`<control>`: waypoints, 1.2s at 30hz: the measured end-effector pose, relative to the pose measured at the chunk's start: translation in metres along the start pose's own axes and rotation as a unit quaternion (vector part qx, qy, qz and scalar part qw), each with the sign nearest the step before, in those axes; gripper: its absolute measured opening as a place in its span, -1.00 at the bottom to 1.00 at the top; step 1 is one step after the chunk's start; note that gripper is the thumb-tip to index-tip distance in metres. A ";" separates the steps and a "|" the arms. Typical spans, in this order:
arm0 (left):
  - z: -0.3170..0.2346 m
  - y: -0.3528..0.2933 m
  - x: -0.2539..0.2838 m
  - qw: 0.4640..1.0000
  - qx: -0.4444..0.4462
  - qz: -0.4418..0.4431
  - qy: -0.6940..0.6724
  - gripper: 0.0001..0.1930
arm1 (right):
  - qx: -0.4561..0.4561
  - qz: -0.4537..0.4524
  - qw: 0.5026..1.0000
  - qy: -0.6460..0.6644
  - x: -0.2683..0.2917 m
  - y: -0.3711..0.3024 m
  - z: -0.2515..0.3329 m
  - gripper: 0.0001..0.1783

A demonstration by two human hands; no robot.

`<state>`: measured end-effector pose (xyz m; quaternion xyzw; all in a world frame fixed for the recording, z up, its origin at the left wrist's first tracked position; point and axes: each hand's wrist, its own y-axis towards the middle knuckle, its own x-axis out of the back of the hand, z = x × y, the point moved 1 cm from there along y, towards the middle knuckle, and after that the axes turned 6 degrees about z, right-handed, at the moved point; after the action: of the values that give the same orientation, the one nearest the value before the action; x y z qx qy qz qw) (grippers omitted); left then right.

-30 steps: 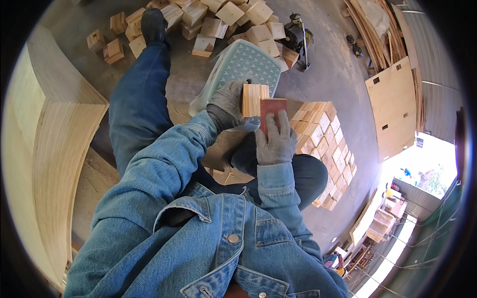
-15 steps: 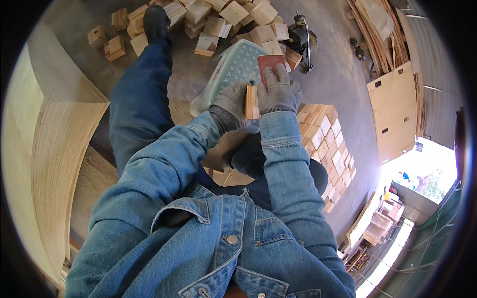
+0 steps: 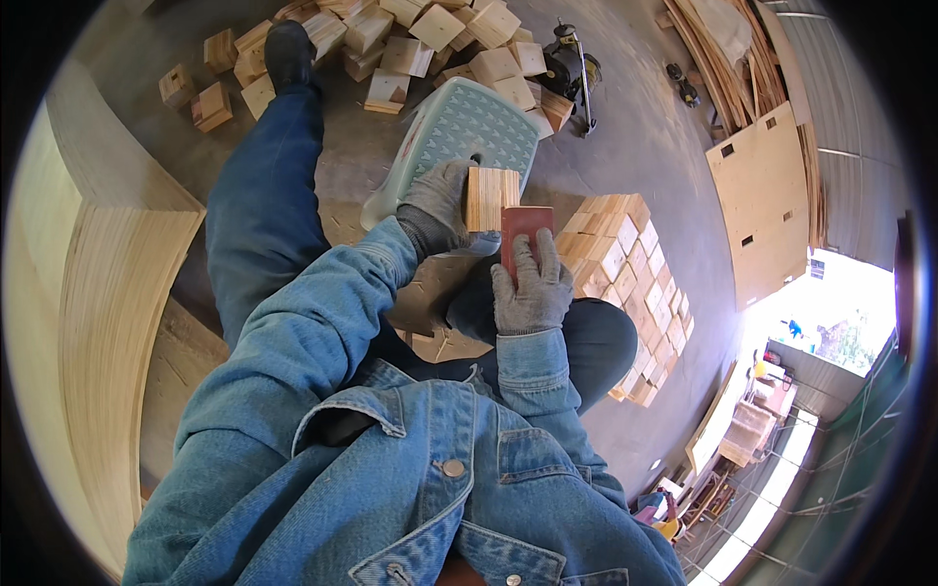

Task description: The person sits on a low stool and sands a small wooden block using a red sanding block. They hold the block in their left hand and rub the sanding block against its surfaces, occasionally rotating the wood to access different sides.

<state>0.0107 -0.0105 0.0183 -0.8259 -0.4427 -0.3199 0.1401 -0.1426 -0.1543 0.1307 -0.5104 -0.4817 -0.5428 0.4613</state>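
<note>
My left hand (image 3: 436, 207), in a grey glove, grips a wooden block (image 3: 491, 199) by its left side, above the near end of a pale green plastic stool (image 3: 479, 122). The block's layered face shows. Gloved in grey too, my right hand (image 3: 532, 289) is closed on a reddish-brown sanding block (image 3: 526, 227), its fingers laid over the upper face. The sanding block's upper left corner meets or overlaps the wooden block's lower right side; whether they touch I cannot tell.
Loose wooden blocks (image 3: 405, 57) lie heaped beyond the stool, with a black and yellow power tool (image 3: 576, 73) beside them. A neat stack of blocks (image 3: 625, 264) stands right of my knee. Large plywood sheets (image 3: 122, 293) rise at the left; a plywood panel (image 3: 767, 205) leans at the right.
My right hand has drawn the sanding block back toward me, from beyond the wooden block to its near right side. The wooden block has turned, showing a broader face.
</note>
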 end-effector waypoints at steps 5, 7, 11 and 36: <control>-0.001 -0.005 0.006 0.999 -0.006 -0.010 -0.053 -0.10 | 0.006 0.007 1.000 -0.006 0.003 0.022 0.006 -0.38; 0.002 -0.001 0.000 0.999 0.000 0.009 -0.052 -0.05 | 0.006 0.019 1.000 -0.018 0.003 0.050 0.013 -0.37; 0.000 -0.004 0.001 0.995 -0.002 -0.036 -0.097 -0.05 | -0.021 0.054 0.996 -0.061 0.001 0.115 0.025 -0.37; -0.005 0.000 0.000 0.995 -0.021 0.005 -0.094 -0.03 | 0.031 -0.033 0.993 0.113 -0.006 0.029 -0.005 -0.42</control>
<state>0.0089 -0.0127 0.0221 -0.8573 -0.4426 -0.2495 0.0826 -0.1145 -0.1620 0.1262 -0.4151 -0.4597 -0.5963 0.5106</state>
